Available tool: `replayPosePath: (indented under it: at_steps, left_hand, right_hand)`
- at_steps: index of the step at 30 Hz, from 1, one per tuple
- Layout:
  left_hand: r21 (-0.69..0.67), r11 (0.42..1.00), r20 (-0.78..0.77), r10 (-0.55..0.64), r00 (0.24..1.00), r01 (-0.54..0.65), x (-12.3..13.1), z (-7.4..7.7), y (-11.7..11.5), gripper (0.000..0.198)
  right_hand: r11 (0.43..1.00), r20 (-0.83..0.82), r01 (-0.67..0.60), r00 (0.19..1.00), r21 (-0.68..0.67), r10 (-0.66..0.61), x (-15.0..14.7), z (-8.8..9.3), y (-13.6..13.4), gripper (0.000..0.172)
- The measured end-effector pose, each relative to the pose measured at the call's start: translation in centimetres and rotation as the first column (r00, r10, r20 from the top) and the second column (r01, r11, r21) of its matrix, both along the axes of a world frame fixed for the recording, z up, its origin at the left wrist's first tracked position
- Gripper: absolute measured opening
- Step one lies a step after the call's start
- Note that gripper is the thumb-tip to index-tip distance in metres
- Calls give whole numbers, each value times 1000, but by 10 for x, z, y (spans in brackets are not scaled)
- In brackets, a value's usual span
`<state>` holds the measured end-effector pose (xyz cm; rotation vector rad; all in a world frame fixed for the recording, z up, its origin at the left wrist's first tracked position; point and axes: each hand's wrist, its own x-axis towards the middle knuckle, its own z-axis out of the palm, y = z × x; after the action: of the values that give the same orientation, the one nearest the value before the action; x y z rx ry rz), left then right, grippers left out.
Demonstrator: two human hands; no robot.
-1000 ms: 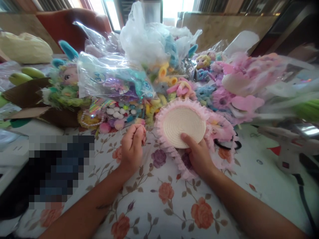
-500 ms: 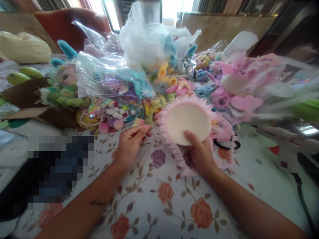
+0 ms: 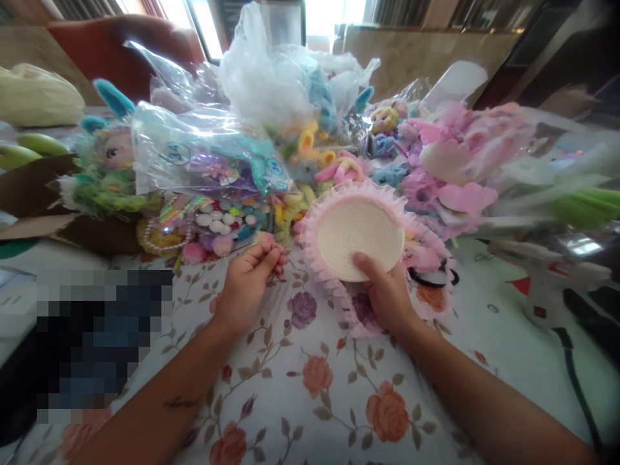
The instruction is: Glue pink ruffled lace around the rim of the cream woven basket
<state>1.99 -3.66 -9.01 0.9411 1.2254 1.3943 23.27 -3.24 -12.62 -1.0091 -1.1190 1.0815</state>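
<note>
right hand (image 3: pixel 387 298) has a firm grip on the woven disc (image 3: pixel 358 226): thumb pressed flat on its cream face near the lower edge, the other fingers tucked behind it and out of sight. the disc is round coiled straw with a pink lace frill (image 3: pixel 334 290) running all round the rim. it's tipped up to face the camera, held just above the floral tablecloth (image 3: pixel 314 387) in the middle of the view, right in front of the heap of trinkets.

over to the left hand (image 3: pixel 249 281): it rests on the cloth just left of the disc, not touching it. its fingers are curled in, fingertips (image 3: pixel 277 259) bunched against the thumb. a small pink bit shows right at those tips, but whether it's pinched or just lying behind them, can't tell.

behind both hands is a clear plastic bag (image 3: pixel 194 155) with round blue labels, slumped over a spill of white and coloured beads (image 3: pixel 223 219) and a pearl string (image 3: pixel 162 240). a doll with teal ears (image 3: pixel 109 152) sits far left. pink fabric flowers (image 3: pixel 465 194) are piled to the right of the disc. a black ring (image 3: pixel 433 279) peeks out just beyond the right hand, and a white glue gun (image 3: pixel 547 278) stands well off to the right, its black cord (image 3: pixel 574 381) trailing toward the near edge.
</note>
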Motion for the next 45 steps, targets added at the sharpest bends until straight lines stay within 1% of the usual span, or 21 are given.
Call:
replayPosePath:
  at_steps: [3,6,12,15,16,20,25,29,32,35,38,41,43,45]
  left_hand:
    - [-2,995,62,-98,993,98,1,0,-1,16]
    - [-2,991,79,-132,988,133,4,1,-3,20]
    - [-24,999,37,-44,998,45,5,8,-6,31]
    - [-22,1000,-1,-14,1000,14,3,7,-4,38]
    - [-20,1000,-5,-12,1000,12,2,7,-3,37]
    - [-41,999,11,-27,1000,28,0,4,-2,23]
    - [-71,997,62,-15,998,19,-1,3,-2,21]
    - [-64,998,104,16,994,-9,-2,2,-1,20]
    - [-38,999,92,23,996,-20,-1,1,-1,17]
    - [-7,1000,55,25,998,-24,-1,1,-2,16]
    - [-10,1000,53,21,998,-21,0,2,-2,17]
    - [-47,998,83,-37,996,41,0,5,-3,15]
    - [-45,992,90,-118,989,122,0,7,-4,13]
    - [-13,978,48,-208,977,208,0,8,-5,20]
  right_hand:
    - [999,-136,-19,991,-47,12,-1,1,0,49]
    - [997,-164,-31,986,-74,19,-2,2,1,49]
    - [996,-145,-43,989,-76,32,-3,2,0,53]
    - [996,-155,-46,987,-77,34,-4,3,-1,55]
    - [996,-161,-49,986,-79,35,-4,3,-1,55]
    - [996,-151,-45,988,-80,33,-3,4,-1,56]
    - [996,-159,-44,987,-80,31,-3,4,0,55]
    - [996,-172,-45,985,-82,31,-3,4,0,52]
    - [995,-185,-48,982,-82,32,-3,4,0,51]
    - [996,-164,-41,986,-82,27,-3,4,0,52]
    - [995,-153,-39,988,-87,25,-3,3,0,54]
    - [995,-171,-44,985,-90,28,-3,3,0,54]
    - [995,-173,-40,985,-87,25,-3,3,0,53]
    - [996,-162,-37,987,-84,23,-3,2,0,53]
